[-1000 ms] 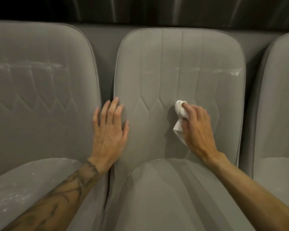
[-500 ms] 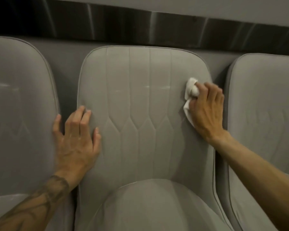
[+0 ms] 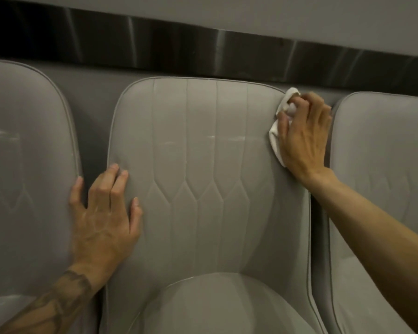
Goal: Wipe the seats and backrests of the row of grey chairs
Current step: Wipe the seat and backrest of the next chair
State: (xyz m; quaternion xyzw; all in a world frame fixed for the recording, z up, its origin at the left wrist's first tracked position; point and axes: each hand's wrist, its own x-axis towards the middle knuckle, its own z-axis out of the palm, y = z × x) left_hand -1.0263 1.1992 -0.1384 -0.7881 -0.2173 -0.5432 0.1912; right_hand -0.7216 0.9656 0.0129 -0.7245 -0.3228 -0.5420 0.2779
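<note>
Three grey chairs stand side by side in a row. The left chair point(image 3: 27, 165) has a round top corner, and there are pale smudges across its back. A dark gap runs between it and the next chair.

The left hand point(image 3: 104, 220) lies flat over that gap, at the left edge of the middle chair's backrest point(image 3: 203, 153). Its fingers are straight and spread apart, and it holds nothing. The little finger reaches over to the edge of the left chair. The thumb and the other fingers press on the middle backrest. The arm below this hand has a dark tattoo point(image 3: 58, 302) on it.

The middle backrest has long sewn lines going down it, and they end in pointy shapes lower down. A few thin pale marks show about halfway up. Under the backrest is the rounded seat point(image 3: 215, 304) of the same chair, at the bottom edge of the view.

The white cloth point(image 3: 274, 138) sits at the top right corner of the middle backrest, touching it. It is all bunched up. The right hand point(image 3: 302, 136) holds it there, with its fingers curled tight round the cloth. Bits of cloth stick out above and to the left of the fingers. The bare right arm comes up from the bottom right corner.

The right chair point(image 3: 381, 165) stands just beside that hand, with a thin dark gap between the two chairs.

Behind all the chairs runs a dark shiny strip point(image 3: 203, 44), and above it is a plain grey wall point(image 3: 275, 15).
</note>
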